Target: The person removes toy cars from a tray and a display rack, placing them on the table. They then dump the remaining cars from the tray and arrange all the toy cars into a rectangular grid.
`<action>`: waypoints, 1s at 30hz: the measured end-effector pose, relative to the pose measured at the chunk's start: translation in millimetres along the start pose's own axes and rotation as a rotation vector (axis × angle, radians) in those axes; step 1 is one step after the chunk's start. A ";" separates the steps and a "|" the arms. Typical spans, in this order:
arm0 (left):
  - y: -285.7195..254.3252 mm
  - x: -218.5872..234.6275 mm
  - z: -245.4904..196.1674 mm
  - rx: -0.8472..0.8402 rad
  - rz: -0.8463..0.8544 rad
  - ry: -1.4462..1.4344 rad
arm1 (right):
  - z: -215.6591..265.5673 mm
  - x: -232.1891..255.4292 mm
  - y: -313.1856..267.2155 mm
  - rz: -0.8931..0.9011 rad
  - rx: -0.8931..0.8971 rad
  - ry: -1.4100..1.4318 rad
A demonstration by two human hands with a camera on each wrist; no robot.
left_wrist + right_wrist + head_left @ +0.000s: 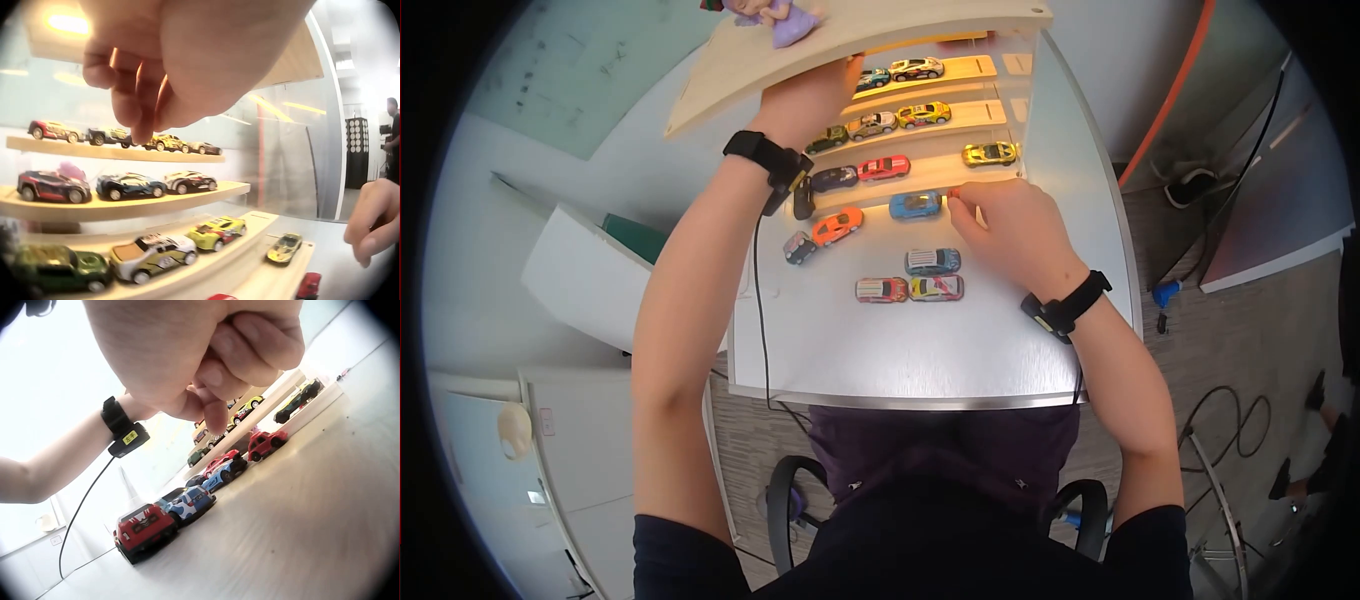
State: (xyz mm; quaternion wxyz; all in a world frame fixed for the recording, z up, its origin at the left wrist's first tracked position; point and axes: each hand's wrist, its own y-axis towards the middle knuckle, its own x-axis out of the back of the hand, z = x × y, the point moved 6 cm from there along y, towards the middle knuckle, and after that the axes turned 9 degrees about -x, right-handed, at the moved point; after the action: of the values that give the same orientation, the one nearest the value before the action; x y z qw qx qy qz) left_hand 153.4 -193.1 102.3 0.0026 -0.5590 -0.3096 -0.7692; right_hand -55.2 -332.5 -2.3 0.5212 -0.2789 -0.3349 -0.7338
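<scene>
Beneath the wooden top board, the left hand (812, 98) reaches into the tiered rack. In the left wrist view that hand (181, 56) has its fingers bent down, tips level with a yellow car (167, 142) on the uppermost visible shelf; contact cannot be told. The right hand (1018, 228) is low at the rack's front, beside a small red car (953, 194) and a blue car (916, 206). In the right wrist view, the right hand (194, 356) has loosely curled fingers holding nothing, apart from the red car (267, 445) on the tabletop.
Toy cars line the shelves (228, 190), with a yellow one (989, 153) at the lowest shelf's right end. Several more, including an orange car (837, 227), stand on the table (850, 350). A figurine (785, 22) sits on the top board (880, 35). A cable (762, 320) crosses the table's left side.
</scene>
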 end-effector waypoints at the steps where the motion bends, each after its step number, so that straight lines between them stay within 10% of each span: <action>1: 3.5 0.6 5.9 -0.018 0.002 0.051 | -1.0 0.3 -0.5 -0.001 -0.008 0.005; 14: -31.2 -19.8 -16.3 0.048 0.410 -0.087 | 0.3 5.5 -2.4 -0.089 0.012 0.038; 27: -47.5 3.9 -32.0 0.068 0.322 -0.197 | -0.1 3.9 -3.1 -0.078 0.013 0.018; 30: -79.1 22.9 -57.4 -0.154 0.274 -0.356 | 0.3 5.1 -3.6 -0.062 0.009 0.007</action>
State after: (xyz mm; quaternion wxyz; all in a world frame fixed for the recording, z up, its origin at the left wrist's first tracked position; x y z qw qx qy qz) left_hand 67.9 -148.8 74.0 0.0095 -0.7211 -0.1667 -0.6724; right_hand -60.1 -334.4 1.0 0.5006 -0.2635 -0.3447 -0.7491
